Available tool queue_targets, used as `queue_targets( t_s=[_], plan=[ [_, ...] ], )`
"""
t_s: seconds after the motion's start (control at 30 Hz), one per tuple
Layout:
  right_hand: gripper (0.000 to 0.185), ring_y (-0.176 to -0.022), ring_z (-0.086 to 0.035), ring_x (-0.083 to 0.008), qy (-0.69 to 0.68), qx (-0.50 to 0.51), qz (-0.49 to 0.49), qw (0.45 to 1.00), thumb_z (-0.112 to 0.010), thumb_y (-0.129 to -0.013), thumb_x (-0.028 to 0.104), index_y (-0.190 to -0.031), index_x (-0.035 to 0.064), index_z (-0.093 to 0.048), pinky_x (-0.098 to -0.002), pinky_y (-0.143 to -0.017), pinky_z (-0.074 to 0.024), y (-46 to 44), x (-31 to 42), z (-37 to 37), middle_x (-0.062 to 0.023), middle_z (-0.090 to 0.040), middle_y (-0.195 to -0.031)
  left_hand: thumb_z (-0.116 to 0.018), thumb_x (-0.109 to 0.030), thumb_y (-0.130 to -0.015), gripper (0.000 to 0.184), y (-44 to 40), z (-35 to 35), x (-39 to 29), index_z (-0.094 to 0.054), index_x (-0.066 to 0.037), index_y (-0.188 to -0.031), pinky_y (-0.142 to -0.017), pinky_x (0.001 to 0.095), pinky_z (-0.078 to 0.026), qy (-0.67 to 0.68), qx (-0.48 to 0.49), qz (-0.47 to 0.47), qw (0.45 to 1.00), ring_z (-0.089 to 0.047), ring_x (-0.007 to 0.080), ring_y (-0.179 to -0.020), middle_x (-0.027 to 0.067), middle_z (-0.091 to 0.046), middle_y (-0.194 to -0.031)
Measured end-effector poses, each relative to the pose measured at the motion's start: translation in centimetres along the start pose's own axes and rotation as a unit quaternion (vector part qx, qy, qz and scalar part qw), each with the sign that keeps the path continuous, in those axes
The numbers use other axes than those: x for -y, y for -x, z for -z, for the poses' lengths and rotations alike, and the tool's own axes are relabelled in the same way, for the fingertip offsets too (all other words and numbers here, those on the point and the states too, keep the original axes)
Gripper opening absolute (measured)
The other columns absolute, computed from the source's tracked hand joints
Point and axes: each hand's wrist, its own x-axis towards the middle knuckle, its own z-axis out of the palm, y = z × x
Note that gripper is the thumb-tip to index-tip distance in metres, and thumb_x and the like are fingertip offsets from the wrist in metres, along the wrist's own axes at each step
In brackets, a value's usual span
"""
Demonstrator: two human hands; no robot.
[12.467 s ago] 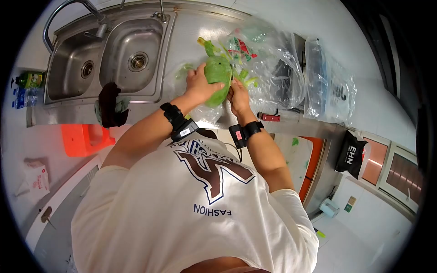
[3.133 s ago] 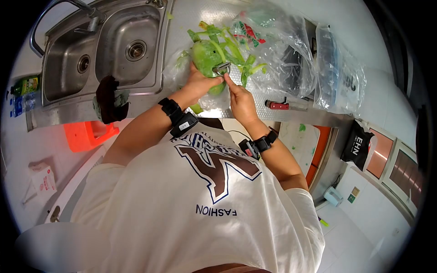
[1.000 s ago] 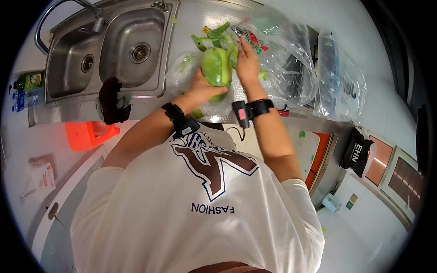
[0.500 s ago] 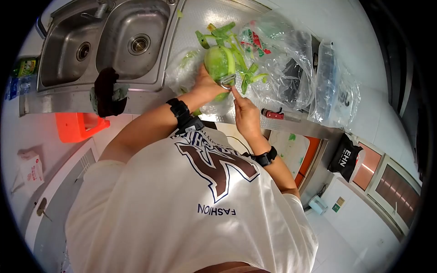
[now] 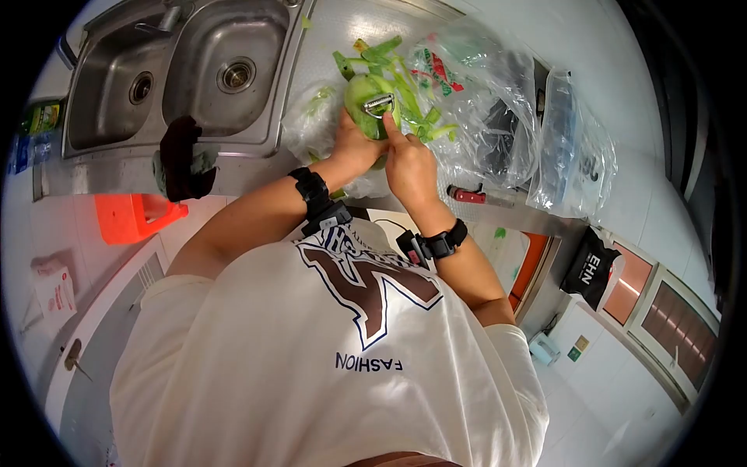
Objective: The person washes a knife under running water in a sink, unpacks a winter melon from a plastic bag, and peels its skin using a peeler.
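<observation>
"Where is the vegetable, and what are your 2 hands doing?"

"The plump, smooth green vegetable (image 5: 359, 91) is over the stainless-steel counter (image 5: 336, 29), to the right of the double-bowl steel sink (image 5: 208, 48). My left hand (image 5: 359, 148) is curled around its lower side. My right hand (image 5: 412, 166) is closed on the silver metal peeler (image 5: 380, 104), 1 index finger stretched towards its head; my fingers hide the handle."

"What makes a good stroke here?"

"I'd hold the blade flat to the skin, press lightly and evenly, and let each strip slightly overlap the last. My left thumb should sit clear of the blade's path, and my grip should be firm, because that rounded skin could slip."

"Anything close by?"

"Long green peelings (image 5: 383, 51) lie just beyond; the red-handled knife (image 5: 468, 194) lies apart, near my right wrist."
</observation>
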Motion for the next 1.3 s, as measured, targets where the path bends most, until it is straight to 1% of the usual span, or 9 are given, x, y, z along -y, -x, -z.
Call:
queue_targets(
  t_s=[0.3,0.5,0.6,0.63,0.67,0.8,0.93,1.0,1.3],
  plan=[
    [0.046,-0.076,-0.068,-0.0371,0.107,0.087,0.017,0.99,-0.058,-0.08,0.011,-0.126,0.0127,-0.063,-0.0468,-0.067,-0.0542,-4.3,1.3,2.3,-0.021,-0.068,-0.085,-0.085,-0.013,-0.068,0.081,0.8,-0.4,-3.1,-0.039,-0.006,-0.134,-0.1,0.0344,-0.045,0.003,-0.027,0.051,0.998,-0.054,0.0213,-0.119,0.0099,-0.054,-0.129],
    [0.029,-0.09,-0.069,-0.0351,0.127,0.087,-0.024,0.988,-0.055,-0.084,0.016,-0.107,0.0081,-0.069,-0.0462,-0.078,-0.0548,-11.8,0.5,-1.3,-0.0187,-0.07,-0.095,-0.085,-0.016,-0.069,0.087,1.6,-1.1,-0.6,-0.032,-0.005,-0.138,-0.103,0.037,-0.043,0.009,0.043,-0.026,0.999,-0.052,0.024,-0.122,0.013,-0.051,-0.133],
    [0.036,-0.095,-0.066,-0.0382,0.162,0.136,-0.014,0.977,-0.046,-0.09,0.015,-0.119,0.0132,-0.067,-0.0475,-0.082,-0.0515,-13.0,0.1,1.0,-0.0213,-0.068,-0.1,-0.085,-0.018,-0.07,0.091,0.3,-1.4,2.1,-0.028,-0.005,-0.141,-0.105,0.0386,-0.041,0.265,0.124,0.003,0.956,-0.05,0.0256,-0.124,0.0148,-0.049,-0.135],
    [0.035,-0.097,-0.065,-0.0386,0.132,0.092,0.025,0.987,-0.045,-0.091,0.016,-0.118,0.0113,-0.067,-0.047,-0.084,-0.0511,-13.3,-2.5,1.2,-0.0216,-0.068,-0.102,-0.084,-0.017,-0.071,0.098,0.8,-1.1,0.6,-0.021,-0.001,-0.143,-0.106,0.0379,-0.04,-0.121,0.051,-0.02,0.991,-0.049,0.0264,-0.124,0.0174,-0.046,-0.136],
    [0.035,-0.099,-0.065,-0.039,0.102,0.048,0.065,0.992,-0.043,-0.093,0.017,-0.117,0.0093,-0.067,-0.0464,-0.085,-0.0507,-13.2,-5.0,1.8,-0.022,-0.068,-0.103,-0.09,-0.023,-0.06,0.108,0.8,-0.9,0.5,-0.023,0.0,-0.142,-0.109,0.0381,-0.037,-0.066,0.04,-0.008,0.997,-0.046,0.0314,-0.127,0.0207,-0.045,-0.136],
    [0.035,-0.099,-0.066,-0.0368,-0.057,-0.037,-0.028,0.997,-0.049,-0.095,0.018,-0.124,0.0089,-0.064,-0.0399,-0.085,-0.0502,-8.7,-10.6,2.5,-0.0235,-0.067,-0.104,-0.089,-0.021,-0.062,0.109,0.2,-0.5,2.0,-0.019,0.001,-0.143,-0.11,0.039,-0.035,-0.082,0.032,-0.005,0.996,-0.041,0.0325,-0.131,0.0206,-0.04,-0.138],
    [0.036,-0.104,-0.066,-0.0331,-0.136,0.034,-0.129,0.982,-0.051,-0.095,0.015,-0.13,0.0089,-0.06,-0.0365,-0.086,-0.0496,-2.1,-8.8,3.3,-0.0245,-0.066,-0.11,-0.089,-0.021,-0.064,0.109,-0.3,0.0,2.7,-0.019,0.002,-0.143,-0.108,0.0386,-0.037,-0.045,0.047,0.023,0.998,-0.042,0.0312,-0.13,0.0208,-0.04,-0.138],
    [0.037,-0.099,-0.063,-0.0418,-0.181,-0.022,-0.106,0.977,-0.052,-0.096,0.015,-0.132,0.0139,-0.059,-0.0395,-0.085,-0.0503,1.2,-7.4,2.3,-0.0257,-0.065,-0.109,-0.09,-0.021,-0.063,0.109,-0.6,0.2,1.8,-0.018,0.004,-0.142,-0.105,0.038,-0.04,-0.021,0.063,0.082,0.994,-0.043,0.0291,-0.129,0.0215,-0.04,-0.138],
    [0.045,-0.078,-0.062,-0.0394,-0.095,0.001,-0.074,0.993,-0.057,-0.092,0.005,-0.135,0.0198,-0.057,-0.0446,-0.071,-0.0503,6.3,-3.7,-0.1,-0.0222,-0.064,-0.086,-0.088,-0.013,-0.067,0.111,0.1,-0.3,0.4,-0.009,0.003,-0.144,-0.104,0.0326,-0.041,-0.129,0.081,-0.008,0.988,-0.047,0.0223,-0.125,0.0165,-0.042,-0.136]
  ],
)
